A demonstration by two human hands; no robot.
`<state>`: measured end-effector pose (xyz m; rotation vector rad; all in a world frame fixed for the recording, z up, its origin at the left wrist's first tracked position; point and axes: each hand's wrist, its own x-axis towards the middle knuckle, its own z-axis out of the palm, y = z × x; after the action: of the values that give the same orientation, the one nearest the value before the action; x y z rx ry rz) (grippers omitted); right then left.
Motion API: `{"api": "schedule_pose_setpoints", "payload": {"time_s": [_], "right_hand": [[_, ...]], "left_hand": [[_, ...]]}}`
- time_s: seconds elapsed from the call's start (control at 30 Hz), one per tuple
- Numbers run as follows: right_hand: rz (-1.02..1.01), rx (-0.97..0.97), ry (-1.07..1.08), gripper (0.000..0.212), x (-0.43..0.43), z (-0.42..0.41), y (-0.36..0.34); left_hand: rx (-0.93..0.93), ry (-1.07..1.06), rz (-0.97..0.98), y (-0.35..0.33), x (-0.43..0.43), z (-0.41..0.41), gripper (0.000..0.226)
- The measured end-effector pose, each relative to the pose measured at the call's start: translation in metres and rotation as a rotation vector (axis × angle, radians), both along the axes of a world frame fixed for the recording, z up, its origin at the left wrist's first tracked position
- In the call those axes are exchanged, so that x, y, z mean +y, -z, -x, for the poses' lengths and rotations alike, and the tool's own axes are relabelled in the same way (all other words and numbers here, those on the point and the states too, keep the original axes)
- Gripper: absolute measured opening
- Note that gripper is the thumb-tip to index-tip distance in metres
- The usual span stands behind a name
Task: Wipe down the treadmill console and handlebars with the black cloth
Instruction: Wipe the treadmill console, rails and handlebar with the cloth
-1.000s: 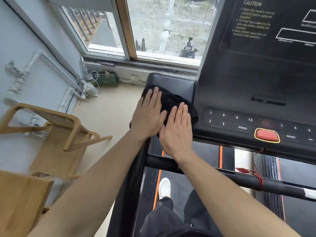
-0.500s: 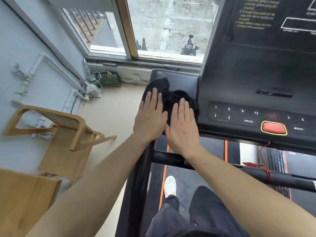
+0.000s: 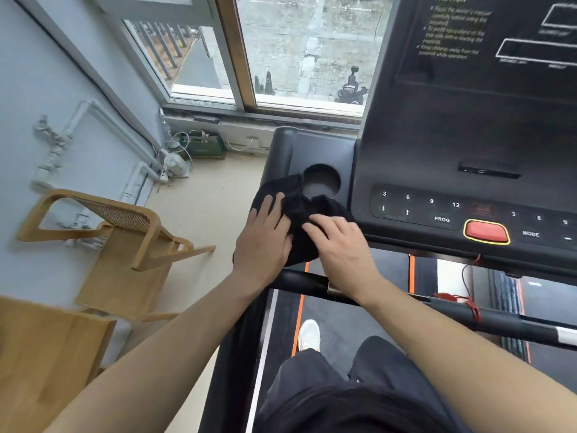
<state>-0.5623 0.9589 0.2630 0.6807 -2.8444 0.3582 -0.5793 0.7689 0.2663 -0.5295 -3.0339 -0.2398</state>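
Black cloth (image 3: pixel 300 245), bunched into folds, lies on the left wing of the black plastic treadmill console (image 3: pixel 437 145), its upper edge lapping the near rim of the round cup-holder recess (image 3: pixel 322 184), whose grey floor shows bare beside it. The left hand (image 3: pixel 265 242) lies flat on the cloth's left part, fingers straight and slightly spread. The right hand (image 3: pixel 340 248) presses on its right part with fingers lightly bent, just left of the numbered keys. The black handlebar (image 3: pixel 468 314) crosses below both wrists.
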Motion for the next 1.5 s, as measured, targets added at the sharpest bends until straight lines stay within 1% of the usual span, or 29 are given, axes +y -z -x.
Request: {"api": "schedule_pose_setpoints", "payload": {"time_s": [0.07, 0.1, 0.17, 0.27, 0.33, 0.4, 0.43, 0.5, 0.57, 0.63, 0.67, 0.7, 0.77, 0.87, 0.93, 1.0, 1.07, 1.17, 1.3, 1.4, 1.43, 1.5], "right_hand": [[0.076, 0.025, 0.074, 0.042, 0.006, 0.005, -0.006], [0.107, 0.019, 0.107, 0.038, 0.01, 0.008, -0.009], [0.125, -0.008, 0.16, 0.03, 0.014, 0.009, -0.017], [0.12, -0.078, 0.154, 0.027, 0.012, 0.001, -0.031], [0.137, -0.211, 0.145, 0.023, 0.011, -0.005, -0.039], [0.193, -0.437, 0.158, 0.021, 0.012, -0.009, -0.046], [0.202, -0.514, 0.161, 0.022, 0.012, -0.012, -0.05], [0.138, -0.564, 0.139, 0.027, 0.013, -0.015, -0.057], [-0.004, -0.632, 0.097, 0.032, 0.013, -0.014, -0.064], [-0.116, -0.709, 0.07, 0.03, 0.013, -0.012, -0.068], [-0.12, -0.723, 0.064, 0.026, 0.013, -0.01, -0.071], [-0.081, -0.729, 0.064, 0.023, 0.014, -0.01, -0.074], [0.063, -0.696, 0.076, 0.016, 0.018, -0.007, -0.079], [0.254, -0.541, 0.082, 0.013, 0.028, -0.002, -0.089], [0.306, -0.445, 0.074, 0.015, 0.034, -0.002, -0.093], [0.31, -0.417, 0.078, 0.02, 0.038, -0.007, -0.095], [0.292, -0.424, 0.103, 0.02, 0.04, -0.014, -0.095], [0.261, -0.451, 0.147, 0.025, 0.042, -0.021, -0.091], [0.32, -0.44, 0.171, 0.025, 0.042, -0.018, -0.093], [0.241, -0.46, 0.161, 0.035, 0.047, -0.006, -0.101], [0.208, -0.448, 0.174, 0.037, 0.05, 0.0, -0.103], [0.173, -0.352, 0.243, 0.033, 0.053, 0.015, -0.104]], "left_hand": [[0.071, 0.009, -0.048, 0.002, -0.001, -0.006, 0.034], [0.084, -0.005, -0.067, 0.002, 0.0, -0.011, 0.034], [0.083, -0.043, -0.065, 0.004, 0.001, -0.02, 0.041], [0.087, -0.144, -0.079, 0.006, -0.002, -0.041, 0.049], [0.094, -0.241, -0.09, 0.003, -0.005, -0.058, 0.049], [0.086, -0.344, -0.079, -0.005, -0.005, -0.073, 0.047], [0.067, -0.396, -0.078, -0.009, -0.004, -0.08, 0.044], [0.027, -0.474, -0.095, -0.017, -0.002, -0.092, 0.033], [-0.017, -0.514, -0.115, -0.024, -0.001, -0.1, 0.027], [-0.061, -0.56, -0.125, -0.032, 0.002, -0.1, 0.025], [-0.073, -0.58, -0.115, -0.038, 0.003, -0.097, 0.023], [-0.077, -0.594, -0.107, -0.044, 0.005, -0.092, 0.02], [-0.043, -0.598, -0.142, -0.058, 0.008, -0.081, 0.013], [0.0, -0.57, -0.354, -0.074, 0.013, -0.072, 0.021], [0.027, -0.579, -0.378, -0.08, 0.017, -0.073, 0.025], [0.077, -0.586, -0.318, -0.079, 0.023, -0.077, 0.021], [0.095, -0.569, -0.334, -0.073, 0.028, -0.083, 0.02], [0.086, -0.526, -0.379, -0.068, 0.03, -0.088, 0.022], [0.027, -0.503, -0.349, -0.076, 0.029, -0.086, 0.02], [-0.025, -0.466, -0.354, -0.081, 0.027, -0.07, 0.034], [-0.032, -0.438, -0.324, -0.082, 0.028, -0.062, 0.04], [-0.032, -0.374, -0.215, -0.082, 0.036, -0.042, 0.051]]}}
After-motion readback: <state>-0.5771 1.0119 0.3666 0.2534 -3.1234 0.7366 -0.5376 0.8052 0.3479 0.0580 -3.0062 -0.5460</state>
